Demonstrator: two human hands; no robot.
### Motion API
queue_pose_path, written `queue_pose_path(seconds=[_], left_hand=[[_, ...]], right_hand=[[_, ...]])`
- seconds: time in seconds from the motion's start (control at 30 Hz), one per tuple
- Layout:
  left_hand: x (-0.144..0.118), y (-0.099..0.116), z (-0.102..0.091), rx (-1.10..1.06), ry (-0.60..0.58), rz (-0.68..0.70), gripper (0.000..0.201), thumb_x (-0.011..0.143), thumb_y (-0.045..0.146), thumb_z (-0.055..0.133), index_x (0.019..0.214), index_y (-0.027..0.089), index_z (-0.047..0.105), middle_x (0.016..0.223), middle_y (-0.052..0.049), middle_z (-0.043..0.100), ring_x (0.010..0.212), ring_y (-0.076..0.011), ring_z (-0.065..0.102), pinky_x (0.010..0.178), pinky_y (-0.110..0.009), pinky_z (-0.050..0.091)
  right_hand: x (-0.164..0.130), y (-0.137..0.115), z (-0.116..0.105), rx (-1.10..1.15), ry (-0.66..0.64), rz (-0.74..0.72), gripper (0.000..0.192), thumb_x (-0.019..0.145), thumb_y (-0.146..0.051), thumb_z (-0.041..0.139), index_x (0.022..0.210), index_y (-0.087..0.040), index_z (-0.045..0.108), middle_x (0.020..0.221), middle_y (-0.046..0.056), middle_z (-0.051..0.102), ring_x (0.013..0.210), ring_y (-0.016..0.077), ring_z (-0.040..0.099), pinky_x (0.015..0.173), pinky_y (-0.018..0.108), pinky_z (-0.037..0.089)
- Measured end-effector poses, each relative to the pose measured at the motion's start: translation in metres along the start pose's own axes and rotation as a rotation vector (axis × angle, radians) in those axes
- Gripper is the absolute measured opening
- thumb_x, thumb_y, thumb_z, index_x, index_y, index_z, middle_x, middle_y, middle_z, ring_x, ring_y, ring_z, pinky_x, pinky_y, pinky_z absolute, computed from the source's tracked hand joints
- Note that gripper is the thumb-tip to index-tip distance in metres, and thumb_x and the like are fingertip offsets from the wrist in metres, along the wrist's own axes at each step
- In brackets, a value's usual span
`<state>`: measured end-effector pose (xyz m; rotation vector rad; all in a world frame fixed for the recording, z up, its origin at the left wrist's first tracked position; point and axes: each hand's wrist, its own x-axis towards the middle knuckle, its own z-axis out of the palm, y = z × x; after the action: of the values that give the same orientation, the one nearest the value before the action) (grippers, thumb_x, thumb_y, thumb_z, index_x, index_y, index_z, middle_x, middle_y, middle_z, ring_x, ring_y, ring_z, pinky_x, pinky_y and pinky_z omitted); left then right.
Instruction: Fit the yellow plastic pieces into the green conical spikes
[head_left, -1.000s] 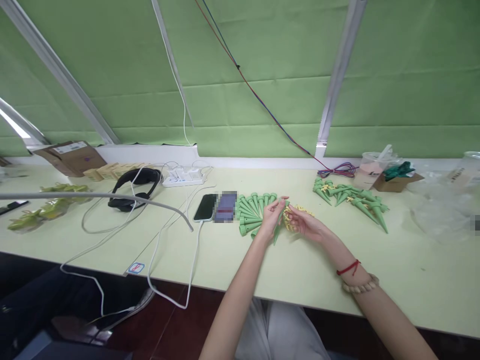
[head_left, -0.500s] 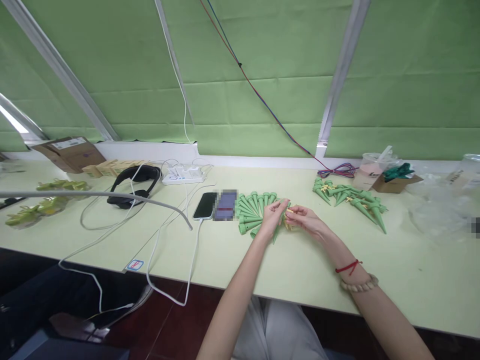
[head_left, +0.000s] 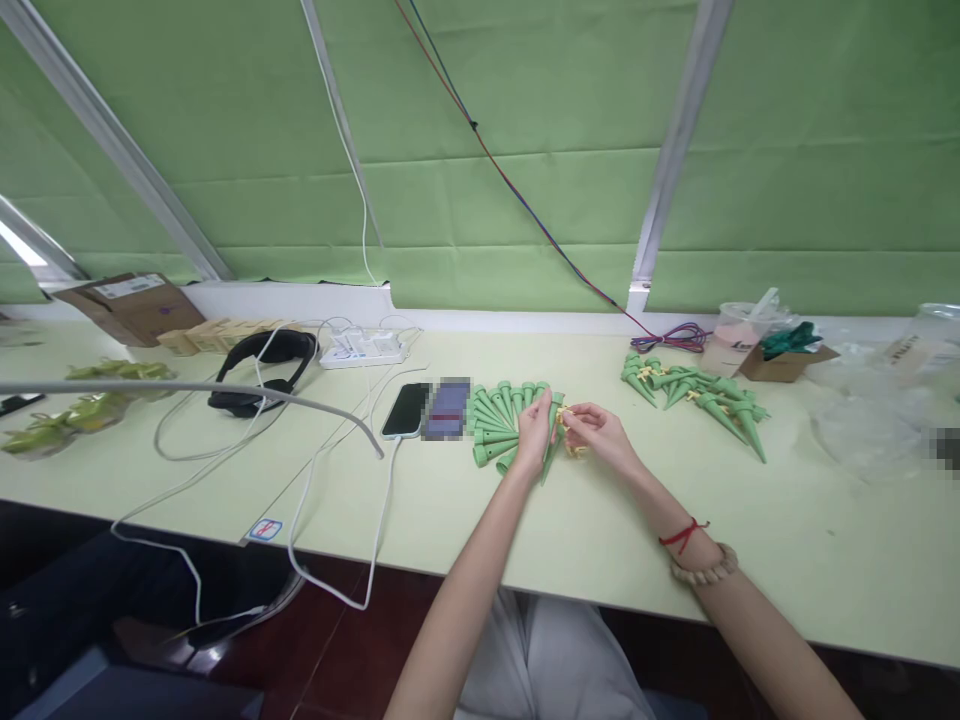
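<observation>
My left hand [head_left: 534, 428] is closed around a green plastic spike [head_left: 555, 408], its wide end up. Close beside it, my right hand [head_left: 598, 436] pinches a small yellow plastic piece [head_left: 565, 414] against the upper part of that spike. Several more small yellow pieces [head_left: 576, 452] lie on the table under the right hand, partly hidden by it. Left of my hands, several green spikes [head_left: 495, 436] are fanned out on the table, their tips partly covered by my left hand.
A pile of green spikes with yellow pieces [head_left: 694, 388] lies to the right. Two phones, a dark one [head_left: 406, 410] and a blurred one [head_left: 448, 410], lie left of the fan. Headphones [head_left: 262, 372], white cables, a power strip [head_left: 363, 346], a cup [head_left: 731, 335] and an open box [head_left: 787, 366] stand around.
The green spike in my left hand has turned more upright, with its wide end now showing. My right hand has brought the yellow piece against it. The view has shifted slightly.
</observation>
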<state>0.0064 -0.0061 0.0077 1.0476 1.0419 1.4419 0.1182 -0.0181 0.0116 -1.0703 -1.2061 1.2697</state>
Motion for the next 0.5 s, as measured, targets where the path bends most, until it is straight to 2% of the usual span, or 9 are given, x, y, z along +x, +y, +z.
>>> queue_pose_path(seconds=[0.07,0.23,0.4,0.5], left_hand=[[0.0002,0.0005,-0.0004,-0.02,0.002,0.001,0.055,0.069,0.069,0.051,0.069,0.014,0.059,0.039,0.006,0.032,0.033,-0.0048,0.027,0.037,-0.022,0.019],[-0.0004,0.002,-0.0001,-0.029,-0.038,0.04,0.056,0.068,0.065,0.058,0.084,0.012,0.065,0.042,0.007,0.034,0.033,-0.0039,0.026,0.036,-0.022,0.018],[-0.0005,0.0004,0.0004,-0.013,-0.069,0.048,0.054,0.071,0.066,0.054,0.074,0.012,0.064,0.04,0.006,0.032,0.033,-0.0041,0.026,0.036,-0.022,0.018],[-0.0007,-0.0013,0.0008,-0.015,-0.108,0.03,0.052,0.072,0.064,0.054,0.064,0.014,0.061,0.039,0.006,0.03,0.033,-0.0037,0.026,0.037,-0.022,0.018]], right_hand=[[-0.0009,0.0003,0.001,-0.012,0.017,-0.016,0.044,0.052,-0.052,0.077,0.072,-0.017,0.058,0.065,0.001,0.063,0.055,0.0136,0.061,0.056,0.029,0.057],[-0.0023,0.0063,0.0023,-0.138,0.053,-0.208,0.038,0.06,-0.05,0.073,0.068,-0.019,0.053,0.062,0.0,0.06,0.053,0.0141,0.06,0.051,0.027,0.054],[-0.0015,0.0088,0.0003,-0.18,0.054,-0.276,0.032,0.064,-0.045,0.069,0.064,-0.021,0.048,0.059,0.0,0.058,0.052,0.0145,0.058,0.051,0.028,0.051],[-0.0018,0.0078,-0.0054,-0.316,0.092,-0.404,0.026,0.066,-0.039,0.066,0.061,-0.021,0.048,0.059,-0.001,0.057,0.053,0.0141,0.056,0.051,0.027,0.049]])
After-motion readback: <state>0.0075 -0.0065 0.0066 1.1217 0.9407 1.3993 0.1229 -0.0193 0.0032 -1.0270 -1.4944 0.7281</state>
